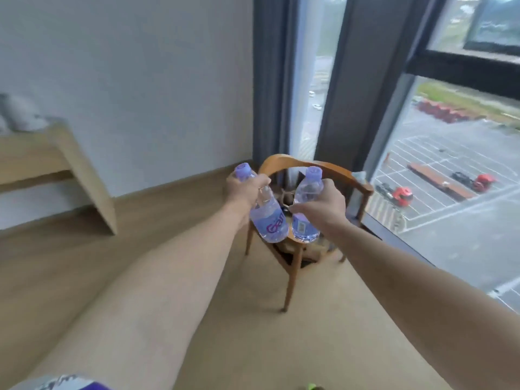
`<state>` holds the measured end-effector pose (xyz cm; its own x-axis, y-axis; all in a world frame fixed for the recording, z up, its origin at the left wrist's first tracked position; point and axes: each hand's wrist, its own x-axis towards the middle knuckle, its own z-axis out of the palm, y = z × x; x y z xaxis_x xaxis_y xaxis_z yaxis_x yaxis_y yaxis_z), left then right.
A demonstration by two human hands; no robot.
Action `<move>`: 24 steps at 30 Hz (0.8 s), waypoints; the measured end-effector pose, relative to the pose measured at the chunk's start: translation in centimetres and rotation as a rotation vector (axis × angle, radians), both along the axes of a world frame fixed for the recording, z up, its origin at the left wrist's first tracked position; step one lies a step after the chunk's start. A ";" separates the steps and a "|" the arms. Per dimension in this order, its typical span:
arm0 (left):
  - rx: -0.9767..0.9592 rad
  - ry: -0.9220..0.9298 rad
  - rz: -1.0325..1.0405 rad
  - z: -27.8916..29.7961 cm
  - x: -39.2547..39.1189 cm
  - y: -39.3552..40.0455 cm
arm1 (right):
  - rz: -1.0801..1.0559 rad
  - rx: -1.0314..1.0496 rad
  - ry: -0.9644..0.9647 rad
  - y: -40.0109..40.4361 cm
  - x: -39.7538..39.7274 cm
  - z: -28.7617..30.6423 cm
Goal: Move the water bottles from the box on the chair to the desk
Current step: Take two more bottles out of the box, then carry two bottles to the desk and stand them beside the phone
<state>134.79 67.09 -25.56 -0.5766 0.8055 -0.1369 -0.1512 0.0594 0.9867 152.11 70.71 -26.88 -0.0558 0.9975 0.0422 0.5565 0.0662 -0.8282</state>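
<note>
Nearest the camera, a patterned sleeve (64, 382) is cut off at the lower left edge and too blurred to read. Both bare forearms reach forward over the floor (56, 277).

Left hand (247, 190): its grip is clamped around the neck and shoulder of the left bottle (268, 218), fingers curled round it. That bottle tilts, purple cap up and to the left, base lower and to the right; part of a pink label word shows, the rest turned away.

Right hand (323, 204): its grip is clamped around the middle of the right bottle (306, 192), which stands near upright with its purple cap on top. The two bottles hang just beside each other, apart, above the chair seat.

The wooden chair (292, 257) stands behind and below them. Its seat is mostly hidden by hands and bottles; the box cannot be made out.

Far left, a pale wooden bench (56, 153) is cut off by the frame edge, a blurred grey object (19, 114) on top. Behind the chair hang dark curtains (270, 80) beside a window (450, 164).
</note>
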 end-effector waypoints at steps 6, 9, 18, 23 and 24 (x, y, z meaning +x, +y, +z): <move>-0.092 0.059 0.373 -0.8 -14.2 -5.3 | 0.308 -0.046 0.074 -0.3 -15.9 0.9; -0.104 0.071 0.501 -1.1 -21.0 -7.7 | 0.450 -0.089 0.104 -0.4 -23.9 0.8; -0.159 0.154 0.787 1.0 -41.2 -11.3 | 0.847 -0.108 0.073 -0.5 -48.5 1.4; -0.200 0.173 0.942 2.6 -51.4 -12.9 | 0.993 -0.085 0.071 -0.5 -61.2 2.5; -0.204 0.172 0.972 2.8 -53.3 -13.4 | 1.021 -0.084 0.076 -0.8 -63.5 2.7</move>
